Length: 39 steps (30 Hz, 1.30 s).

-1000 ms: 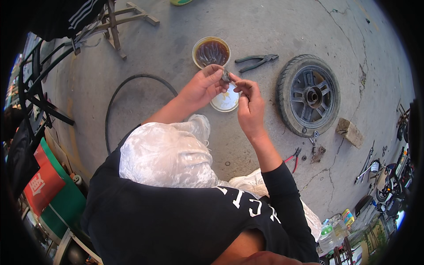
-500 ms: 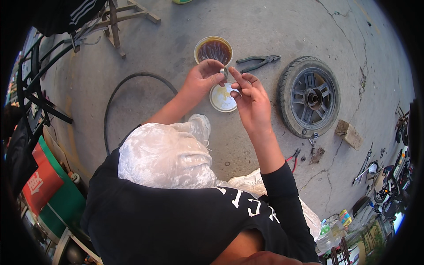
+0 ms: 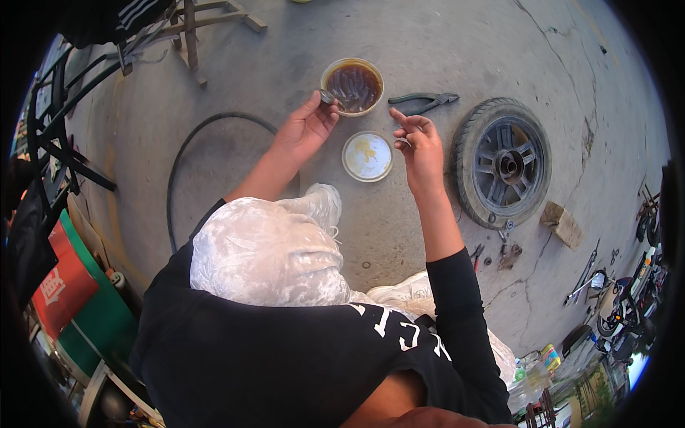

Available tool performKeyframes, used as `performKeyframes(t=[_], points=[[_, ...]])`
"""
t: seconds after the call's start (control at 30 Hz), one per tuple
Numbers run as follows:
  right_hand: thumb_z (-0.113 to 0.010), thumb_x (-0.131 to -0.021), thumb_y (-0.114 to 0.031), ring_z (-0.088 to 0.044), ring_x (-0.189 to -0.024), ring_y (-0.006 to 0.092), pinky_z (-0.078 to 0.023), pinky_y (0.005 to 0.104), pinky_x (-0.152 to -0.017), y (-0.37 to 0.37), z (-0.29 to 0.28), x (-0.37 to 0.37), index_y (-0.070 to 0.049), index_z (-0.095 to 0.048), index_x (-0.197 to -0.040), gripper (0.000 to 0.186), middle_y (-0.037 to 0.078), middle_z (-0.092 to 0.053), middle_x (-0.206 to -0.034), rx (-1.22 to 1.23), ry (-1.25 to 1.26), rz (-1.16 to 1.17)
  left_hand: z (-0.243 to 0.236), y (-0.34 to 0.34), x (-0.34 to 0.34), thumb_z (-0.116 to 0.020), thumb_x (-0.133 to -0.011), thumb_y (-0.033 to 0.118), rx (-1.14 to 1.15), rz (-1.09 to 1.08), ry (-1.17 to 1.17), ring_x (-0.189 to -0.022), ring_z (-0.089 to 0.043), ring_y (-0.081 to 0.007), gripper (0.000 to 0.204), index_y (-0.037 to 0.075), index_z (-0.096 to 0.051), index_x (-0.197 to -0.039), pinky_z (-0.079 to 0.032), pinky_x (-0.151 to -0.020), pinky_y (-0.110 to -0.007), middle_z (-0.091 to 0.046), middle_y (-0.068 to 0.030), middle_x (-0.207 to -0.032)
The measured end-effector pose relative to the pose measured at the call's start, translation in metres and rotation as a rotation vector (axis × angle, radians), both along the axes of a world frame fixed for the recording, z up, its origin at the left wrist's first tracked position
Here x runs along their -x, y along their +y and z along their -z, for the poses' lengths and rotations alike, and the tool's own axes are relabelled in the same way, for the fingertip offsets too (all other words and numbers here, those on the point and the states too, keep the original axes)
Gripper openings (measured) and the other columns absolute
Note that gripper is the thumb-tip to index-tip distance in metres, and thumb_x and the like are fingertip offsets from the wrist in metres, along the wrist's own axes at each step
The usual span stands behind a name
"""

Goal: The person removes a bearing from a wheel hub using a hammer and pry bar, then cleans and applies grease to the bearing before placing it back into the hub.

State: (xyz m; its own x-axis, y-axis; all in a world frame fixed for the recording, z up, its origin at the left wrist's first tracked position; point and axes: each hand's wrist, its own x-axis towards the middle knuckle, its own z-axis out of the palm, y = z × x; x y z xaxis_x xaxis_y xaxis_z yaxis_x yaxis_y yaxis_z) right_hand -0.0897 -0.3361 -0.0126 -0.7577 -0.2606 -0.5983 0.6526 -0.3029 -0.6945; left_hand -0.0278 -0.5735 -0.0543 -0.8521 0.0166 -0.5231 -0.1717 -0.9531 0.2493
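Observation:
My left hand [image 3: 308,127] pinches a small round metal bearing [image 3: 327,98] between thumb and fingers, beside the left rim of a round tub [image 3: 381,84]. Dark brown grease [image 3: 353,87] with finger-like furrows fills the tub. Holding nothing, my right hand [image 3: 422,153] is raised with the index finger stretched out and the other fingers loosely bent apart. Between the hands lies a white round lid [image 3: 367,157], smeared with yellowish grease. Dark-handled pliers [image 3: 424,103] rest on the ground beyond my right hand.
A wheel with a black tyre [image 3: 467,160] lies flat at the right, near a wooden block [image 3: 562,222], small metal parts and red-handled pliers [image 3: 477,257]. A black hose [image 3: 173,171] curves at the left. Farther out are a wooden stand [image 3: 190,36] and a black metal frame [image 3: 50,135].
My hands have drawn apart. The left one carried the bearing leftward to the tub's edge; the right one moved a little right, away from the bearing.

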Motion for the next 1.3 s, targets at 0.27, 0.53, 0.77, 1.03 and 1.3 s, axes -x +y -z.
performKeyframes(t=[0.27, 0.53, 0.77, 1.03, 1.3], points=[[-0.061, -0.074, -0.008, -0.056, -0.093, 0.0196, -0.04, 0.0355, -0.075, -0.031, 0.032, 0.001, -0.003, -0.07, -0.08, 0.012, 0.003, -0.055, -0.138, -1.294, 1.444, -0.976, 0.01, -0.019, 0.0, -0.066, -0.093, 0.017, -0.009, -0.129, -0.051, -0.092, -0.063, -0.0253, 0.019, -0.001, -0.062, -0.099, -0.054, -0.083, -0.036, -0.064, -0.0174, -0.102], [-0.063, -0.073, -0.012, -0.055, -0.095, 0.0189, -0.039, 0.0359, -0.081, -0.012, 0.02, 0.017, -0.008, -0.073, -0.075, 0.011, 0.006, -0.056, -0.136, -1.328, 1.828, -1.174, 0.018, -0.02, 0.004, -0.066, -0.093, 0.018, -0.01, -0.147, -0.081, -0.092, -0.062, -0.0256, 0.02, -0.001, -0.061, -0.098, -0.054, -0.083, -0.036, -0.064, -0.0172, -0.102], [-0.058, -0.077, -0.003, -0.057, -0.1, 0.0178, -0.042, 0.0345, -0.083, -0.003, 0.001, 0.028, -0.004, -0.068, -0.079, 0.011, 0.004, -0.052, -0.142, -0.926, 1.32, -1.218, 0.011, -0.018, 0.005, -0.067, -0.092, 0.018, 0.049, -0.185, -0.129, -0.091, -0.063, -0.0249, 0.021, 0.0, -0.062, -0.098, -0.055, -0.081, -0.035, -0.065, -0.0161, -0.099], [-0.041, -0.079, 0.003, -0.06, -0.104, 0.0125, -0.048, 0.0283, -0.082, -0.003, 0.04, 0.022, 0.001, -0.065, -0.081, 0.024, 0.001, -0.042, -0.152, -0.184, 0.322, -0.647, 0.008, -0.012, 0.01, -0.068, -0.091, 0.018, 0.023, -0.151, -0.11, -0.09, -0.062, -0.0245, 0.022, -0.001, -0.061, -0.098, -0.055, -0.081, -0.035, -0.064, -0.0154, -0.097], [-0.051, -0.078, 0.003, -0.06, -0.09, 0.0139, -0.045, 0.03, -0.078, 0.019, 0.05, 0.016, 0.001, -0.065, -0.081, 0.014, 0.004, -0.051, -0.145, -0.667, 0.746, -0.896, 0.011, -0.011, 0.008, -0.067, -0.092, 0.019, 0.029, -0.15, -0.107, -0.09, -0.062, -0.0241, 0.023, -0.002, -0.061, -0.097, -0.055, -0.08, -0.035, -0.064, -0.016, -0.098]])
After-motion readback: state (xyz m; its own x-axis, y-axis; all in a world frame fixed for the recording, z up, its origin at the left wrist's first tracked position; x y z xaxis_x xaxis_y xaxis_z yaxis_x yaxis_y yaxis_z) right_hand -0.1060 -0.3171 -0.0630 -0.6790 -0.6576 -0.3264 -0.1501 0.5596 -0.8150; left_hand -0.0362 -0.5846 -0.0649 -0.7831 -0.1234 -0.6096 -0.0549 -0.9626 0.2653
